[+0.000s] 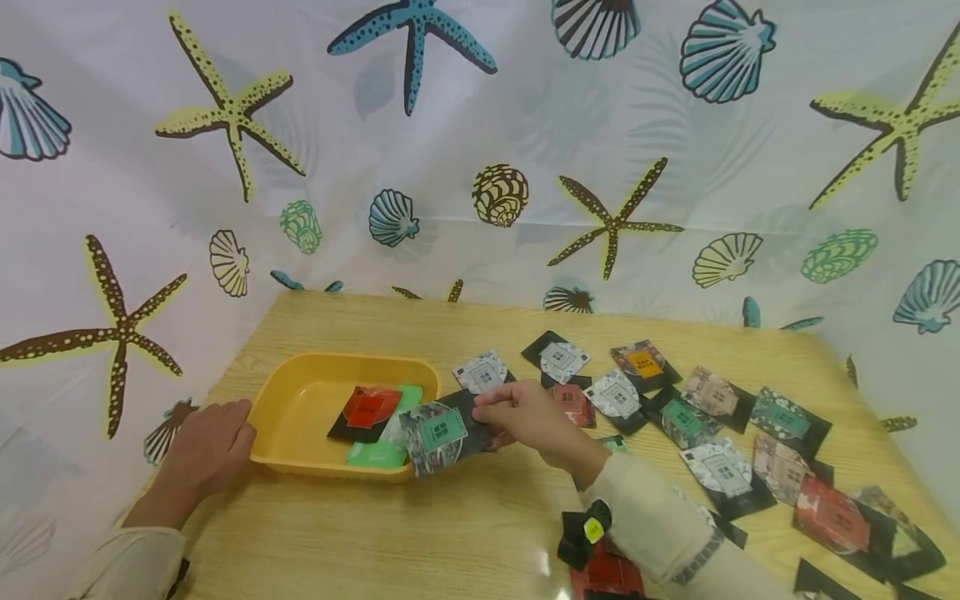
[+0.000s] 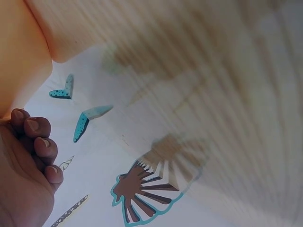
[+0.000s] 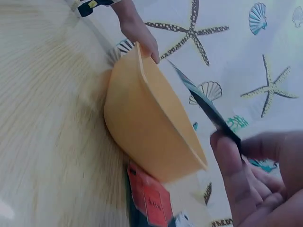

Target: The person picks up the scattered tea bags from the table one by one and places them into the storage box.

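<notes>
My left hand (image 1: 204, 450) grips the left rim of a yellow plastic basin (image 1: 296, 462); in the left wrist view its fingers (image 2: 46, 147) are curled beside the basin wall (image 2: 23, 52). Between thumb and fingers, my right hand (image 1: 536, 421) pinches a flat black packet (image 1: 442, 429) with a green label and patterned print. The packet is held tilted over the basin's right rim. In the right wrist view this packet (image 3: 203, 101) appears nearly edge-on. Inside the basin lie a red-and-black packet (image 1: 367, 412) and a light green one (image 1: 378, 450).
Several similar packets lie spread over the right side of the wooden table (image 1: 360, 533), some overlapping, including a white-grey one (image 1: 723, 471) and a red one (image 1: 832, 517). Close by the basin lies another white-grey packet (image 1: 483, 371). A shell-and-starfish cloth (image 1: 465, 125) hangs behind the table.
</notes>
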The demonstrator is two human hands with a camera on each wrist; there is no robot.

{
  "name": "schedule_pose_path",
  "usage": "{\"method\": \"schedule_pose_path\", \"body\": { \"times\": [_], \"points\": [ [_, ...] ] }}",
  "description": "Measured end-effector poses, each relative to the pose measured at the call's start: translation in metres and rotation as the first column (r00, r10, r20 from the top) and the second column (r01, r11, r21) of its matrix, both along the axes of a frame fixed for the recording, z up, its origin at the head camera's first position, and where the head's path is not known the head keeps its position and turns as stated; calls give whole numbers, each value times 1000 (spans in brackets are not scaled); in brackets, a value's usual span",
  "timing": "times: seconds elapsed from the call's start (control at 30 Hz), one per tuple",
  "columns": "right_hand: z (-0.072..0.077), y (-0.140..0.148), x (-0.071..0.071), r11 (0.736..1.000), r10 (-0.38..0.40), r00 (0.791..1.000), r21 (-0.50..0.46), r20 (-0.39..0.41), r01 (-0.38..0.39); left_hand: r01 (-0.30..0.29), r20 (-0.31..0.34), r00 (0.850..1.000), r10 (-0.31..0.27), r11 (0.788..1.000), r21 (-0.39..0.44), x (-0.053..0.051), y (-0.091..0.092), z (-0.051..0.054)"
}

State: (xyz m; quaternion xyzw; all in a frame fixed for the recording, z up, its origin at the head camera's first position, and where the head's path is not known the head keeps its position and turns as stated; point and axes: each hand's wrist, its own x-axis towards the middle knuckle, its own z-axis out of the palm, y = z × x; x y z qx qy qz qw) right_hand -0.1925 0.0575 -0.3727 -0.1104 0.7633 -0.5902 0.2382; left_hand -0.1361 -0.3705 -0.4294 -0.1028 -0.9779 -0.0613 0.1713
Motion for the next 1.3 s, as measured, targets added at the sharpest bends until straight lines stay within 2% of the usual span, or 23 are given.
{"method": "schedule_pose_path", "body": {
  "times": [0.13,0.27,0.5,0.63,0.73,0.87,1.03,1.13,1.3],
  "points": [
    [0,-26,-4,997,-72,997,11,16,72,8,-14,1000,-8,1000,3,1,0,-1],
    [0,-48,-5,995,-88,996,39,13,87,9,-18,1000,-9,1000,9,2,0,0],
    [0,-76,1,995,-34,999,96,-24,36,7,-13,1000,-7,1000,10,2,0,-1],
    [-2,-89,7,993,34,998,116,-46,-28,0,-3,1000,0,1000,15,1,-1,-1],
    [-4,-94,12,992,93,993,95,-66,-87,-7,11,1000,7,1000,20,1,-1,-1],
    [-4,-90,14,990,121,989,90,-91,-112,-8,10,1000,8,1000,21,1,0,-1],
    [-5,-65,5,992,101,983,95,-154,-87,-1,5,1000,0,1000,20,0,2,0],
    [-8,-44,-5,993,73,968,113,-241,-47,1,11,1000,-1,1000,19,0,2,1],
    [-19,-17,-20,967,59,931,251,-361,36,-9,15,1000,9,1000,11,1,1,0]
  ]
}}
